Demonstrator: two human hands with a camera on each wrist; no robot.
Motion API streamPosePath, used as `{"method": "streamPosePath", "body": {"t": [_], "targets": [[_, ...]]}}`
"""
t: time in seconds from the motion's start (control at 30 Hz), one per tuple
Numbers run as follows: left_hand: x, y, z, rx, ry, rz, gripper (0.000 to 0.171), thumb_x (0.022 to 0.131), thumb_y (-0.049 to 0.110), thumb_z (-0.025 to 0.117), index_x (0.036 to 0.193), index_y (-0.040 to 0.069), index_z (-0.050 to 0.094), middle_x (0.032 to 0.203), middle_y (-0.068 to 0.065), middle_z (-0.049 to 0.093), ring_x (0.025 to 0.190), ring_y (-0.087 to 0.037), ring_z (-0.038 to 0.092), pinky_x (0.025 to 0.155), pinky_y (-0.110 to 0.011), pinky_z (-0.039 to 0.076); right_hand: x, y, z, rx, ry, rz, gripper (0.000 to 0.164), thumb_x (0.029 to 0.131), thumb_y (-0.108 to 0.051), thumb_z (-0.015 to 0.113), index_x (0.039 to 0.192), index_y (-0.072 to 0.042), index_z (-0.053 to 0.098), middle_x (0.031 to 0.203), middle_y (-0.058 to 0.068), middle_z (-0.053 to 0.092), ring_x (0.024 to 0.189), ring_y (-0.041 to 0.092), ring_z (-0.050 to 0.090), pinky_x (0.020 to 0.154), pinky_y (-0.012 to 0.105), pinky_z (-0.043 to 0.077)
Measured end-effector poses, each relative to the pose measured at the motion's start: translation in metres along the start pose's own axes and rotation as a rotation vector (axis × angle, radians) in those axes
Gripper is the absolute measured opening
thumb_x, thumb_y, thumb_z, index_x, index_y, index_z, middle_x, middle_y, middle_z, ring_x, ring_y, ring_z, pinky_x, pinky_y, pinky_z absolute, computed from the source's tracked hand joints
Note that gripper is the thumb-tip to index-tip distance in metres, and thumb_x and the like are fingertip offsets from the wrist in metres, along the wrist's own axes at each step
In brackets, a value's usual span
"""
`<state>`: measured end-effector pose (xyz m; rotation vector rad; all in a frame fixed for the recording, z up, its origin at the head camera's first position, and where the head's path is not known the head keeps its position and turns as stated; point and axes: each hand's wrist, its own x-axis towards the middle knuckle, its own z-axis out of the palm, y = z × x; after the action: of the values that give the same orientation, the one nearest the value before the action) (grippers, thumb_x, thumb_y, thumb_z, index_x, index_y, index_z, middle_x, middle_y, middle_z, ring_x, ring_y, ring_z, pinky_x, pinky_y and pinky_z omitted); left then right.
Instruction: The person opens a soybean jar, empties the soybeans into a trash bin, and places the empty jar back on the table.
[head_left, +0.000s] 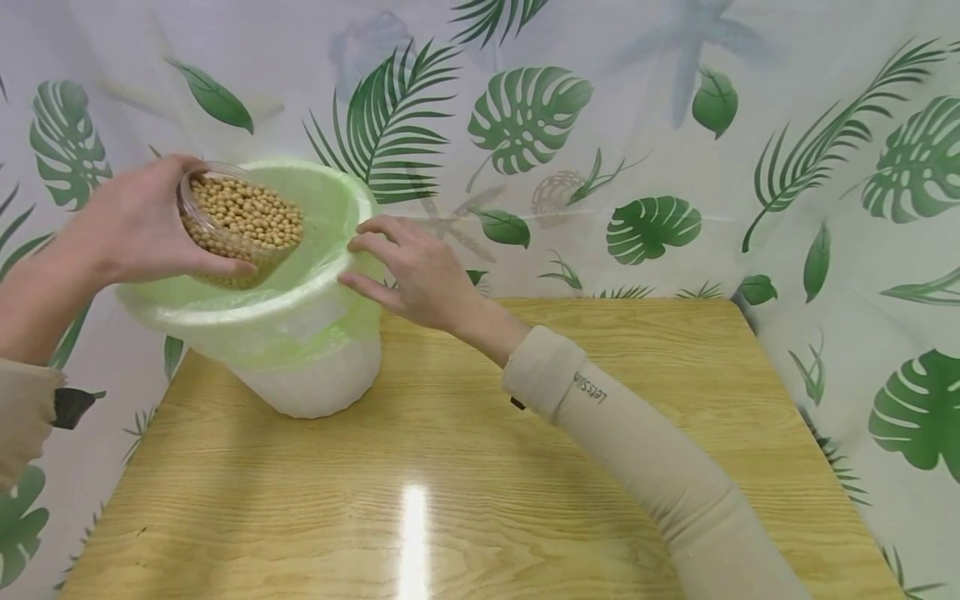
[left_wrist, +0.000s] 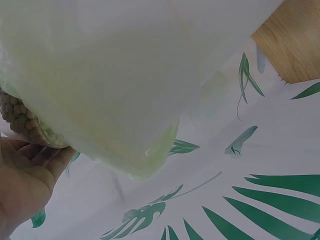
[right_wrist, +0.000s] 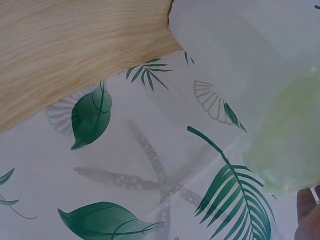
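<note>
My left hand (head_left: 142, 221) grips a clear plastic jar (head_left: 255, 262) around its side, thumb along the near wall. Yellowish soybeans (head_left: 243, 208) fill much of the jar, which is tilted with its open mouth up and toward me, above the mouth of a white trash bin (head_left: 322, 379). A pale green plastic bag (head_left: 300, 333) lines this bin and is folded over the rim. On the rim's right side, my right hand (head_left: 416, 271) holds the lined edge between fingers and thumb. Only its fingertips (right_wrist: 306, 205) show in the right wrist view.
The bin stands at the back left of a wooden table (head_left: 480, 467). Behind it hangs a white cloth (head_left: 570, 42) printed with green leaves, which also covers both sides. A bright light reflection (head_left: 413, 533) lies on the tabletop.
</note>
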<state>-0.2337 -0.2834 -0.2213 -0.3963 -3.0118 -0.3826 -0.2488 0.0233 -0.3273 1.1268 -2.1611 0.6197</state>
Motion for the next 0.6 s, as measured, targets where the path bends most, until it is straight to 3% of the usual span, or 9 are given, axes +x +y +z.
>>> {"method": "streamPosePath", "body": {"t": [0.6], "targets": [[0.0013, 0.0034, 0.0004, 0.120, 0.007, 0.054, 0.132, 0.060, 0.047, 0.099, 0.158, -0.008, 0.030, 0.141, -0.038, 0.051, 0.127, -0.057, 0.052, 0.105, -0.076, 0.045, -0.0003, -0.0012, -0.0008, -0.002, -0.003, 0.008, 0.035, 0.098, -0.041, 0.074, 0.117, -0.011, 0.073, 0.126, 0.008, 0.071, 0.118, 0.024, 0.070, 0.095, 0.034, 0.062]]}}
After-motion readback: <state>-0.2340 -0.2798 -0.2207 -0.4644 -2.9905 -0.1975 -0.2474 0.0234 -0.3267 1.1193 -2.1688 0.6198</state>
